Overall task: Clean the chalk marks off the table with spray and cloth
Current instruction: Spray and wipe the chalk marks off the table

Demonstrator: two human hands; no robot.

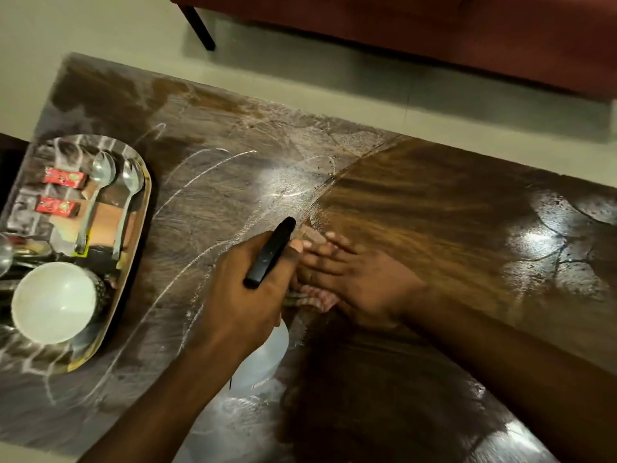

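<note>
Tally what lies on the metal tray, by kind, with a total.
Spoons: 2
Red packets: 2
White cups: 1
Total: 5, all on the tray. Items at the left edge are cut off and not counted.

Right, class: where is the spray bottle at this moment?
In the head view, the spray bottle is held in the left hand at centre, beside the right hand pressing the cloth.

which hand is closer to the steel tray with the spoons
Left. The left hand, gripping the spray bottle, is just right of the tray; the right hand lies beyond it, farther right.
</note>
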